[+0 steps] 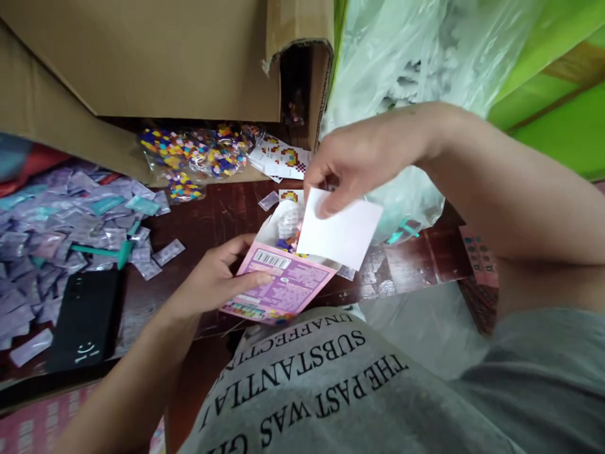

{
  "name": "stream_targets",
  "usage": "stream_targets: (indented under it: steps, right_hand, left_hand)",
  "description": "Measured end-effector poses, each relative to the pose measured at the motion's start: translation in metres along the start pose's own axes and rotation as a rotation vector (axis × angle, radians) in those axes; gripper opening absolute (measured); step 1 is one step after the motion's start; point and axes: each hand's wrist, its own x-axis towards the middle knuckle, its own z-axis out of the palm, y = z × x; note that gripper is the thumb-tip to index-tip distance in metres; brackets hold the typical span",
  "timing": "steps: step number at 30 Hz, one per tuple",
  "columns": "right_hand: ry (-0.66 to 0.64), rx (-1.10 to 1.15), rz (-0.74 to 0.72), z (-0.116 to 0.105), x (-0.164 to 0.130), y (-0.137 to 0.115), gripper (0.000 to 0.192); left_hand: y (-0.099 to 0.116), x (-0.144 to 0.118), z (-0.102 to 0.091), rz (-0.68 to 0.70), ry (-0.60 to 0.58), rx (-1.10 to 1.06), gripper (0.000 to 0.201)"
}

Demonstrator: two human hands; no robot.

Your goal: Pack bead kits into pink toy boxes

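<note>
We are viewing one small pink box (283,287), held just above the dark worktop (212,221) with its open mouth tilted away from us. The left hand (215,277) is cradling the box from the side, its grip pressed on the printed back, thumb lying beside the barcode. The right hand (363,161) is pinching the box's one white flap (343,233) between thumb and fingertips, directly above the opening; coloured contents are showing inside, too small to identify. We are judging the box to be light, thin card that is creasing easily, so the sound holds are the side panels and the flap's free edge, not the open mouth. To the far side of the left grip, many lilac sachets (61,214) are lying heaped, too many to count, with one black phone (82,328) nearer. Beyond both grips, several bead bags (198,157) and printed cards (283,161) are resting below one cardboard carton (155,63).
</note>
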Motion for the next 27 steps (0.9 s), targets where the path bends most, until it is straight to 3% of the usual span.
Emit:
stream_targets:
  steps: [2, 5, 7, 11, 13, 16, 19, 21, 23, 25, 27]
  right_hand:
    - [-0.014, 0.052, 0.021, -0.007, 0.009, 0.020, 0.029]
    - [0.120, 0.025, -0.027, -0.006, 0.018, 0.037, 0.031]
    - [0.217, -0.008, -0.061, -0.001, 0.023, 0.045, 0.031]
    - [0.423, -0.039, 0.045, 0.015, 0.038, 0.070, 0.041]
    - [0.444, -0.056, 0.069, 0.022, 0.049, 0.079, 0.043]
    - [0.341, -0.051, 0.005, 0.029, 0.065, 0.072, 0.038]
    - [0.224, -0.035, -0.107, 0.026, 0.072, 0.043, 0.025]
    - [0.213, -0.047, -0.170, 0.019, 0.065, 0.022, 0.025]
    - [0.333, -0.052, -0.213, 0.012, 0.046, 0.009, 0.038]
    - [0.591, -0.027, -0.221, 0.014, 0.021, 0.007, 0.056]
    - [0.841, 0.012, -0.130, 0.031, -0.003, 0.015, 0.063]
  left_hand:
    - [-0.004, -0.001, 0.000, 0.026, 0.003, -0.056, 0.052]
    - [-0.011, 0.000, 0.003, 0.027, 0.058, -0.161, 0.052]
    - [-0.014, 0.002, 0.005, 0.013, 0.074, -0.213, 0.054]
    - [-0.015, 0.004, 0.006, -0.001, 0.065, -0.219, 0.056]
    - [-0.013, 0.006, 0.006, 0.000, 0.058, -0.197, 0.059]
    - [-0.010, 0.012, 0.008, -0.008, 0.022, -0.191, 0.061]
    - [-0.012, 0.020, 0.015, -0.025, -0.015, -0.262, 0.058]
    - [-0.016, 0.022, 0.020, -0.050, 0.010, -0.366, 0.056]
    - [-0.024, 0.021, 0.021, -0.091, 0.068, -0.490, 0.058]
    - [-0.033, 0.015, 0.019, -0.103, 0.179, -0.564, 0.062]
    - [-0.041, 0.007, 0.014, -0.071, 0.330, -0.568, 0.060]
